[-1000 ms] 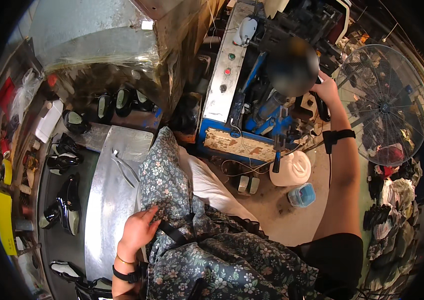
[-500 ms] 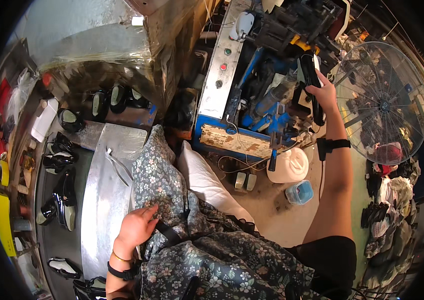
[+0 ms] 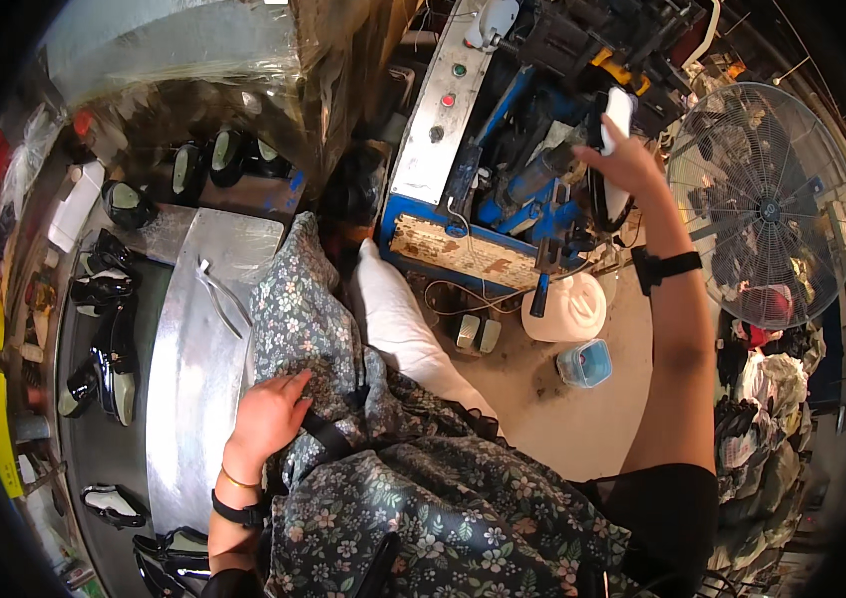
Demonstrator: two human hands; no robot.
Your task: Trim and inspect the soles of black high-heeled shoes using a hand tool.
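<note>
At the upper right my right hand (image 3: 632,164) lies over a black shoe (image 3: 594,194) with a white underside, beside the machine. Its thumb sticks out to the left, apart from the fingers, and the palm hides the shoe's middle. My left hand (image 3: 270,414) rests, fingers stretched out, on the dark floral apron (image 3: 308,329) over my lap, holding nothing. The blue machine (image 3: 542,214) stands in front of me, with a steel button panel (image 3: 443,115) on its left side.
Left of my lap, pincers (image 3: 223,297) lie on a metal plate (image 3: 188,399). Several glossy black shoes (image 3: 116,364) stand farther left. A large caged fan (image 3: 767,209) is at the right. Under the machine are a white jug (image 3: 564,307) and a blue plastic tub (image 3: 584,364).
My right thumb has come off the shoe and spread left, and the shoe's white underside shows more. My left hand stays on the apron. The whole view has shifted slightly.
</note>
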